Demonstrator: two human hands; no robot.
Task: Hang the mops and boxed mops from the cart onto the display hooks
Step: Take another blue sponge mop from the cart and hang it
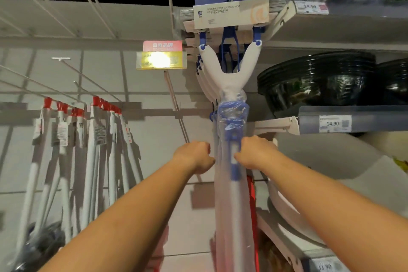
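A sponge mop (228,77) with a white Y-shaped yoke, blue fittings and a cardboard label hangs head-up at the top centre, its handle wrapped in clear plastic. More mops of the same kind hang directly behind it. My left hand (195,155) is closed against the left side of the wrapped handle. My right hand (255,152) grips the handle from the right at the same height. The display hook (171,86) slants down beside the mops.
White-handled mops with red caps (95,130) hang on hooks at the left. Shelves on the right hold black bowls (315,81) and white basins (293,205), with price tags on the edges. A yellow price label (161,59) sits left of the mop head.
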